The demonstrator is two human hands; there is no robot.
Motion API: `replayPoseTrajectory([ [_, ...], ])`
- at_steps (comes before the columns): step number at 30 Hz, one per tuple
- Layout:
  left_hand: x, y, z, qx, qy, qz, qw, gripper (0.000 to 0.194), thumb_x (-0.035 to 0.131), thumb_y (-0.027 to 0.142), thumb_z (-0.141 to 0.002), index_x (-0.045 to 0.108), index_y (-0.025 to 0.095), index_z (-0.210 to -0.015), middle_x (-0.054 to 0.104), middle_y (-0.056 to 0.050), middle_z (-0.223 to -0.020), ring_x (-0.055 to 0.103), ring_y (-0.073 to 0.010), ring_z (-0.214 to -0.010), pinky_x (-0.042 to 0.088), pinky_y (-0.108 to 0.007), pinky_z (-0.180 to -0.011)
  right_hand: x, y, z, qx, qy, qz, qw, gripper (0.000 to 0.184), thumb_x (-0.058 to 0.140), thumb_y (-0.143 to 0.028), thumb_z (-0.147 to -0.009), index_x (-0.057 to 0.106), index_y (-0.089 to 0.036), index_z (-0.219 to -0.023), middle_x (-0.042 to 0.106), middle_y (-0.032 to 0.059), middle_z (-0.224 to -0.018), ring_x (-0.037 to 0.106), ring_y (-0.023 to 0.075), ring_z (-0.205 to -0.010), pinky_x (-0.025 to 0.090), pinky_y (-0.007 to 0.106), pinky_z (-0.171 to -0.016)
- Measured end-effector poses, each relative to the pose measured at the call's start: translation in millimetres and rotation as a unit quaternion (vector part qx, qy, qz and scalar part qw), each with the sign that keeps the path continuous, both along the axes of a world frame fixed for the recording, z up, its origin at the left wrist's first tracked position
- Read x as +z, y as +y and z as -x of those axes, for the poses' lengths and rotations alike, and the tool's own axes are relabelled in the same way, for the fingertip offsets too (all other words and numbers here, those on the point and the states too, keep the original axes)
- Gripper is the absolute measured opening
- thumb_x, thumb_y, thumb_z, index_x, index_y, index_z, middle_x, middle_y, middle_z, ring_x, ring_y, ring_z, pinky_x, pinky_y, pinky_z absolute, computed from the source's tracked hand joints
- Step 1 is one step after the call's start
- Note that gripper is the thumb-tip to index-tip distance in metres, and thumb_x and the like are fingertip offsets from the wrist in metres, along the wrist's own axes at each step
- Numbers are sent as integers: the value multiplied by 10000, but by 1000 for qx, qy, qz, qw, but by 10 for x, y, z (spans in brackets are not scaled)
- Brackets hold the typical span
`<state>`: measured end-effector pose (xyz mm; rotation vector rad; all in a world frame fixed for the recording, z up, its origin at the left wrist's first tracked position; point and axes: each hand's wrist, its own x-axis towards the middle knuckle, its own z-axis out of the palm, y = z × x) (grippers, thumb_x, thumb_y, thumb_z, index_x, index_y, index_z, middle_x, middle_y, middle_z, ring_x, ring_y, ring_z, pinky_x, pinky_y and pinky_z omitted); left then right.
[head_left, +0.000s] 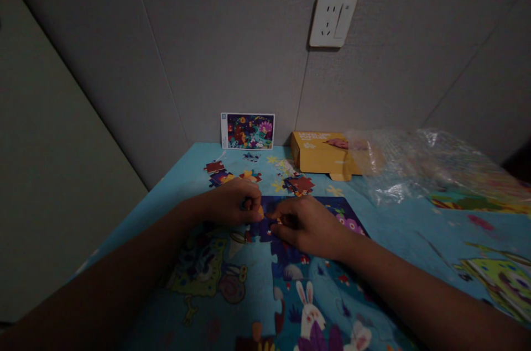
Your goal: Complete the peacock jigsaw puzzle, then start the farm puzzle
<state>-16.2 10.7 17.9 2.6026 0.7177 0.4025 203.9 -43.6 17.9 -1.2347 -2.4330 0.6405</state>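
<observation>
A partly joined jigsaw puzzle (332,296) lies on the table, its right side showing a white rabbit, a blue path and pink flowers. At its upper left edge my left hand (234,202) is closed, thumb and forefinger pinched at a dark blue and orange puzzle piece (259,232). Just to the right, my right hand (309,226) is curled with thumb and forefinger on the same area of the puzzle. The fingers partly hide the piece and the joint. Beyond the hands lie loose puzzle pieces (301,185), several of them in small heaps.
A picture card (249,131) of the finished scene leans against the wall. Right of it stands a yellow puzzle box (319,155), with crumpled clear plastic (415,166) beside it. The blue tablecloth (166,182) has cartoon prints. A wall socket (333,19) is above.
</observation>
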Motion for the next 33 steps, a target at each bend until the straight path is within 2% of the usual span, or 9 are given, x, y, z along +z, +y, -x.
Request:
replayPoseTrajectory([
  [4, -17, 8, -4, 0, -4, -3, 1000, 233, 597, 317, -828, 537, 154, -672, 585, -2, -704, 510, -113, -660, 387, -234, -663, 10, -8, 10, -3, 0, 1, 1000, 115, 614, -236, -776, 692, -188, -845, 592, -27, -601, 501, 103, -540, 257, 227, -525],
  [11, -32, 26, -3, 39, 12, -4, 999, 191, 520, 285, -859, 570, 152, -731, 564, 5, -676, 486, -116, -630, 344, -231, -610, 22, -3, 10, 15, 6, -1, 1000, 117, 622, -227, -759, 691, -181, -842, 575, -31, -593, 483, 98, -528, 278, 222, -537],
  [16, -24, 27, 6, 24, 10, 3, 1000, 153, 535, 258, -835, 575, 150, -734, 593, -1, -698, 500, -116, -638, 358, -231, -634, 17, -7, 10, 6, 7, -5, 1000, 141, 628, -238, -759, 695, -189, -873, 585, -33, -608, 490, 95, -539, 280, 221, -543],
  [20, -4, 11, 14, 12, 10, 14, 1000, 183, 579, 314, -827, 592, 147, -756, 603, 2, -704, 510, -109, -631, 363, -226, -637, 23, -12, 9, 1, 3, -8, 1000, 133, 627, -236, -755, 692, -191, -862, 585, -34, -602, 484, 95, -531, 271, 225, -541],
  [24, 27, -8, 21, -6, 7, 21, 1000, 222, 630, 362, -820, 609, 146, -771, 614, -3, -733, 526, -114, -671, 375, -236, -681, 31, -16, 7, 11, 5, -4, 1000, 188, 614, -229, -765, 699, -201, -931, 600, -30, -619, 494, 100, -538, 282, 227, -547],
  [28, 43, -12, 29, -7, 2, 22, 1000, 372, 761, 483, -702, 610, 154, -785, 584, 11, -735, 512, -122, -695, 365, -237, -674, 38, -27, 9, 23, -3, -5, 1000, 205, 613, -262, -785, 697, -215, -966, 611, -30, -628, 504, 102, -542, 281, 235, -549],
  [31, 40, -6, 34, -9, 4, 17, 1000, 507, 801, 587, -594, 611, 163, -796, 560, 22, -732, 492, -126, -696, 351, -234, -654, 43, -40, 18, 19, -16, -13, 1000, 257, 668, -391, -764, 677, -202, -938, 626, -24, -660, 519, 110, -564, 260, 245, -536],
  [33, 31, -1, 34, -12, 6, 17, 1000, 538, 797, 617, -575, 613, 166, -801, 559, 23, -735, 486, -126, -694, 343, -234, -644, 51, -48, 28, 13, -28, -17, 999, 325, 698, -450, -733, 666, -199, -937, 634, -21, -680, 526, 116, -579, 246, 251, -531],
])
